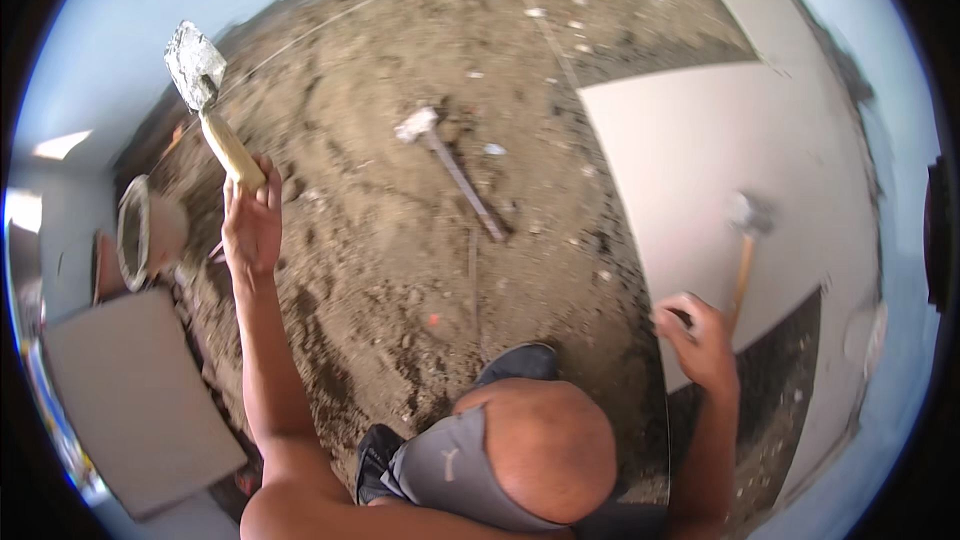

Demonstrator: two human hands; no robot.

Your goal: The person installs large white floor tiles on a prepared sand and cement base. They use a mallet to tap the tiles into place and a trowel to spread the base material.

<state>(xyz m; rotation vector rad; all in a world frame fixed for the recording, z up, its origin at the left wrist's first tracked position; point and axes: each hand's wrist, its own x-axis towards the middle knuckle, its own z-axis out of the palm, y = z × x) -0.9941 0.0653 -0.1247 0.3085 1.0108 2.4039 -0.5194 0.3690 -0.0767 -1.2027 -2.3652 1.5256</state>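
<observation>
My left hand (252, 230) is raised over the dirt at the left, wrapped round the pale wooden handle of a trowel (196, 68). The trowel points up and away, its blade coated with grey mortar. My right hand (700, 338) is at the near left edge of a large pale floor tile (690, 160), its fingers curled in toward the thumb; what they hold, if anything, cannot be made out. Just beyond that hand a mallet (748, 215) with a wooden handle lies on the tile, slightly blurred. A taut string (540, 25) runs along the tile's left edge.
A sledgehammer (455, 165) lies on the bare soil (390, 230) ahead. At left are a tilted bucket (150, 235) and a loose tile (140, 395). A dark strip of ground (765, 400) borders the near side of the laid tile. Blue walls stand at both sides.
</observation>
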